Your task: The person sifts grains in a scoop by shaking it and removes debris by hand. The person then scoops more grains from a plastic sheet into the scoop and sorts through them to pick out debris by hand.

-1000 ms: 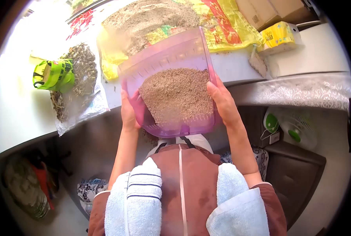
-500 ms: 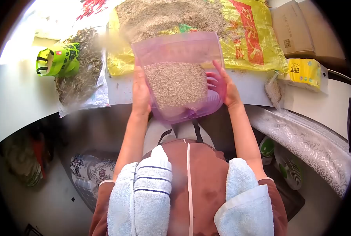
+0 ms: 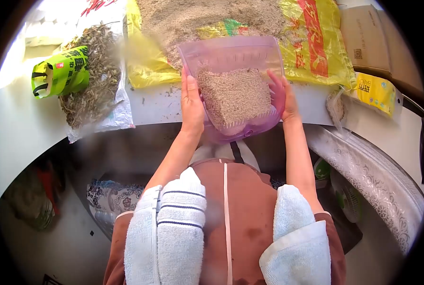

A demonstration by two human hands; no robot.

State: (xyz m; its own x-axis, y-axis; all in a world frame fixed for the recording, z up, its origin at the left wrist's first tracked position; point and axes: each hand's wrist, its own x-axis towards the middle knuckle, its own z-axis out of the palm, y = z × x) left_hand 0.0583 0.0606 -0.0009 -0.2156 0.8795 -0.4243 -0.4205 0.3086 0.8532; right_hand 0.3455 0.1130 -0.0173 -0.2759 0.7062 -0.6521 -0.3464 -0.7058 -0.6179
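My left hand (image 3: 191, 105) and my right hand (image 3: 290, 99) grip opposite sides of a translucent purple plastic dustpan (image 3: 231, 46). Slots and comb-like teeth show along its near end. A heap of small beige-brown grain (image 3: 235, 94) lies inside, mostly toward my body. The dustpan is in the air over the table's front edge, its wide mouth facing away from me. Some right fingers show through the purple wall; the fingers beneath are hidden.
Beyond the dustpan, more grain (image 3: 174, 23) is spread on a yellow printed sack (image 3: 148, 71). Dried plant bits (image 3: 95, 66) and a green bag (image 3: 62, 73) lie left. On the right are a yellow tissue pack (image 3: 375, 92), a cardboard box (image 3: 363, 38) and a patterned cloth (image 3: 359, 175).
Both hands have carried the dustpan to the right in view. The grain inside has shifted a little, and more of the teeth show. My grip stays the same.
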